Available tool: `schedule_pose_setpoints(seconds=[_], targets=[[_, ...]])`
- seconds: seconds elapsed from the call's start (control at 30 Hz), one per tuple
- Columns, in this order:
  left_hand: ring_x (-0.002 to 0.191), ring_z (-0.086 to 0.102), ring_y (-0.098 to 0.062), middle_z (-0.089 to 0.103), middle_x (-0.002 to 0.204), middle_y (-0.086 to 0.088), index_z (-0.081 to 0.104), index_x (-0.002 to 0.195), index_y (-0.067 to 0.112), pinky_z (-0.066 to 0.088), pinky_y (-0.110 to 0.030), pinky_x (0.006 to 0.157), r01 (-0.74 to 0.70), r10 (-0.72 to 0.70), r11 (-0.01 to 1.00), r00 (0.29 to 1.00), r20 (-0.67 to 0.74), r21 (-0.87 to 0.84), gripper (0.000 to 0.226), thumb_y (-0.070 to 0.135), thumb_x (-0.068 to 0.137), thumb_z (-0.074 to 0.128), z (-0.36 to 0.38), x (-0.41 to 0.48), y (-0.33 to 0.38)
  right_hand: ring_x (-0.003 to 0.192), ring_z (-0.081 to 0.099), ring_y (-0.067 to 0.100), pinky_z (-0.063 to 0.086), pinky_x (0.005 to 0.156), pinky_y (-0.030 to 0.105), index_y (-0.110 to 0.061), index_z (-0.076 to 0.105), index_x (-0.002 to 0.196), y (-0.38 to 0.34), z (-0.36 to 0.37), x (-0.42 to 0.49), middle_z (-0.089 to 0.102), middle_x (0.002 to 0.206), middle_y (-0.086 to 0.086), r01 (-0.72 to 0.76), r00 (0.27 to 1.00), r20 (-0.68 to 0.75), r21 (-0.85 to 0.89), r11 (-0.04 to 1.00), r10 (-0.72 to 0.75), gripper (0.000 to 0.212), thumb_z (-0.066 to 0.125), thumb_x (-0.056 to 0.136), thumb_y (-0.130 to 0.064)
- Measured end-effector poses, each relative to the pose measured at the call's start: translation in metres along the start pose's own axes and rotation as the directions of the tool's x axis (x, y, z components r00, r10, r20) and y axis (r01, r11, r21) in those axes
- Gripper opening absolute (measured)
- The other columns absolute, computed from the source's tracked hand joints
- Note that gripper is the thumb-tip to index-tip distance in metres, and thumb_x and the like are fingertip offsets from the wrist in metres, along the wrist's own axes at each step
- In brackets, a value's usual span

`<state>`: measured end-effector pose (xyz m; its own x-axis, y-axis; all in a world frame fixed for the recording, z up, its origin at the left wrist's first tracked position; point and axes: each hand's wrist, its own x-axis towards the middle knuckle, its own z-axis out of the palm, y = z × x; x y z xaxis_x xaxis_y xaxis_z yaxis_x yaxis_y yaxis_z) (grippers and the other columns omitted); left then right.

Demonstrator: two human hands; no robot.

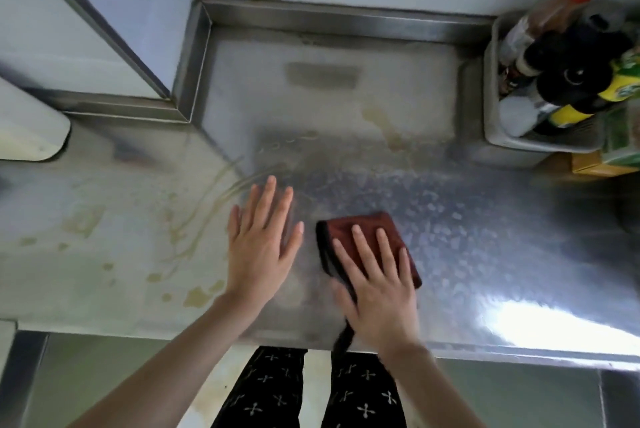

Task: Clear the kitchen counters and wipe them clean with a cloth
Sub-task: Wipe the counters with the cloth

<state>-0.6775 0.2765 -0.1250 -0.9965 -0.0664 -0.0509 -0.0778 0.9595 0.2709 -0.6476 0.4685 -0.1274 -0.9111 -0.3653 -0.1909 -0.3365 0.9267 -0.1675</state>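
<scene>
Step in hand: wiping. My right hand (379,285) lies flat on the folded dark red cloth (360,221), fingers straight and slightly spread, pressing rather than gripping. The cloth sits on the steel tabletop (467,219) near the front edge, about mid-width. A dark tail of it hangs over that edge below my wrist. My left hand (261,244) is just beside the cloth, apart from it, palm down, fingers straight, holding nothing. Whether it bears on the surface I cannot tell.

Procedure, as I judge it:
1. Press evenly through the whole palm so the folded cloth does not roll or unfold.
2. Work in overlapping passes towards the soiled side.
3. Lift the left hand clear before the cloth travels left.

Remaining soil: yellowish spots (197,296) and curved streaks (214,206) lie left of my left hand. A further stain (384,126) lies towards the back.

Obstructions: a grey tray (512,145) full of bottles (571,81) stands at the right rear, with a yellow box (602,166) beside it. A white appliance (27,126) sits at the far left. The raised steel rim (329,17) forms corners where residue is likely to collect.
</scene>
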Motion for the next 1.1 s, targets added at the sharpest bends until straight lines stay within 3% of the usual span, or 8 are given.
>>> schedule_pose_setpoints(seconds=[0.07, 0.23, 0.3, 0.53, 0.67, 0.87, 0.93, 1.1], targets=[[0.137, 0.027, -0.029, 0.029, 0.151, -0.008, 0.039, 0.138, 0.018, 0.026, -0.051, 0.106, 0.020, -0.020, 1.000, 1.000, 0.005, 0.018, 0.054, 0.043, 0.092, 0.031, -0.003, 0.022, -0.008, 0.139, 0.030, 0.032, 0.020, 0.110, 0.050, -0.034, 0.031, 0.144, 0.035, -0.009, 0.031, 0.034, 0.151, 0.000, 0.022, 0.999, -0.045, -0.050, 0.999, -0.024, 0.055, 0.035, 0.091, -0.049], [0.138, 0.026, -0.030, 0.028, 0.151, -0.009, 0.036, 0.139, 0.017, 0.023, -0.049, 0.108, 0.005, -0.005, 0.999, 1.000, 0.001, 0.049, 0.056, 0.044, 0.091, 0.027, 0.000, 0.060, -0.009, 0.146, 0.000, 0.030, 0.002, 0.117, 0.050, -0.037, 0.012, 0.148, 0.088, -0.041, 0.149, 0.007, 0.159, -0.002, -0.417, 0.901, -0.077, 0.118, 0.901, 0.427, 0.053, 0.024, 0.097, -0.049], [0.137, 0.027, -0.030, 0.030, 0.150, -0.009, 0.038, 0.138, 0.016, 0.020, -0.046, 0.107, 0.005, -0.003, 0.998, 0.999, -0.038, 0.055, 0.054, 0.041, 0.092, 0.029, 0.002, 0.063, -0.010, 0.145, -0.005, 0.031, -0.002, 0.116, 0.051, -0.035, 0.009, 0.149, 0.069, -0.044, 0.189, 0.002, 0.160, -0.001, -0.447, 0.883, -0.085, 0.153, 0.881, 0.462, 0.054, 0.021, 0.098, -0.048], [0.137, 0.028, -0.028, 0.033, 0.148, -0.010, 0.040, 0.138, 0.015, 0.024, -0.047, 0.105, 0.085, -0.083, 0.995, 0.996, -0.040, 0.045, 0.053, 0.039, 0.092, 0.027, 0.004, 0.064, -0.022, 0.146, 0.005, 0.027, 0.003, 0.115, 0.046, -0.038, 0.015, 0.147, 0.029, -0.038, 0.200, 0.012, 0.158, -0.006, 0.099, 0.992, -0.075, -0.020, 0.995, -0.100, 0.053, 0.019, 0.096, -0.052], [0.134, 0.034, -0.032, 0.035, 0.147, -0.012, 0.042, 0.137, 0.015, 0.028, -0.050, 0.102, 0.069, -0.067, 0.994, 0.998, -0.017, 0.087, 0.053, 0.038, 0.092, 0.026, 0.001, 0.082, -0.022, 0.146, 0.006, 0.027, 0.005, 0.115, 0.047, -0.039, 0.015, 0.147, 0.088, -0.044, 0.196, 0.012, 0.158, -0.004, -0.167, 0.980, -0.112, -0.009, 0.986, 0.165, 0.055, 0.016, 0.095, -0.054], [0.136, 0.030, -0.032, 0.031, 0.149, -0.012, 0.032, 0.141, 0.016, 0.024, -0.053, 0.103, 0.067, -0.068, 0.987, 0.998, 0.004, 0.143, 0.054, 0.036, 0.092, 0.021, 0.006, 0.089, -0.023, 0.145, -0.005, 0.033, -0.001, 0.115, 0.053, -0.031, 0.009, 0.150, 0.103, -0.061, 0.256, 0.000, 0.159, 0.003, -0.546, 0.820, -0.128, 0.120, 0.829, 0.558, 0.055, 0.019, 0.098, -0.047], [0.137, 0.029, -0.031, 0.030, 0.150, -0.011, 0.031, 0.142, 0.017, 0.022, -0.051, 0.103, 0.067, -0.069, 0.987, 0.998, 0.007, 0.149, 0.053, 0.036, 0.093, 0.021, 0.007, 0.090, -0.024, 0.144, -0.004, 0.035, -0.003, 0.115, 0.054, -0.030, 0.009, 0.150, 0.075, -0.058, 0.279, 0.001, 0.159, 0.003, -0.474, 0.863, -0.133, 0.117, 0.873, 0.487, 0.055, 0.019, 0.098, -0.046], [0.140, 0.021, -0.027, 0.025, 0.152, -0.008, 0.026, 0.144, 0.020, 0.019, -0.051, 0.107, 0.088, -0.093, 0.988, 0.995, 0.030, 0.124, 0.054, 0.038, 0.094, 0.018, 0.006, 0.088, -0.024, 0.145, 0.002, 0.032, 0.001, 0.115, 0.050, -0.036, 0.013, 0.148, 0.030, -0.051, 0.275, 0.009, 0.159, -0.003, 0.050, 0.996, -0.075, -0.037, 0.998, -0.053, 0.053, 0.018, 0.097, -0.049]])
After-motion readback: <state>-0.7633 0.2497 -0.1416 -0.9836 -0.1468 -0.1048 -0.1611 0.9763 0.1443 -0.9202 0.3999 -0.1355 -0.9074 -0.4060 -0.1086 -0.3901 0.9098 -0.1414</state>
